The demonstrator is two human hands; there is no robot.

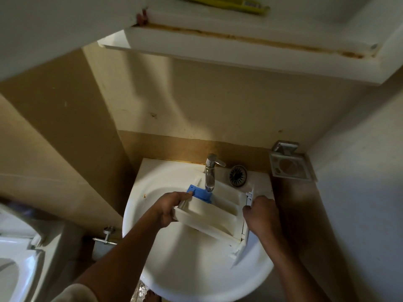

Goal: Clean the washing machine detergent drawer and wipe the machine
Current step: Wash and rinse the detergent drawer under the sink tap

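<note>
Head cam: nearest, above the sink (192,271) bowl, both hands carry the detergent drawer (209,216). L hand (170,211) clamps its back end, thumb on top. R hand (262,214) is curled round the front panel by the sink's right edge. So the long axis runs left-right btwn the grips, front pointing right, open side up. Farther back, the blue insert (199,191) at the drawer's far-left corner sits right under the tap (210,174). Can't tell if water runs.

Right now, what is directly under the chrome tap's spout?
The blue plastic insert of the white detergent drawer, which the left hand and right hand hold over the white basin. The drawer covers the basin floor beneath it.
</note>
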